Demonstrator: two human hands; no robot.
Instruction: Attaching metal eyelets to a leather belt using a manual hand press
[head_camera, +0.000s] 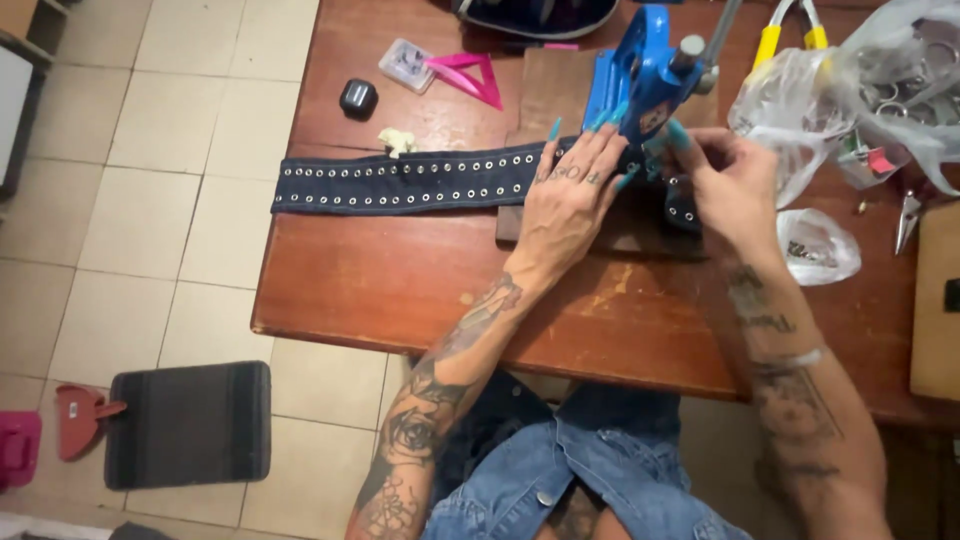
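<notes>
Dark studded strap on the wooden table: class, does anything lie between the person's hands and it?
No. The left hand rests directly on the dark studded strap beside the blue press; the right hand touches it just past the press.

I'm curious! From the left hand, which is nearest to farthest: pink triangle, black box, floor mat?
From the left hand:
1. Pink triangle, up on the table.
2. Black box, farther left on the table.
3. Floor mat, down on the tiles.
</notes>
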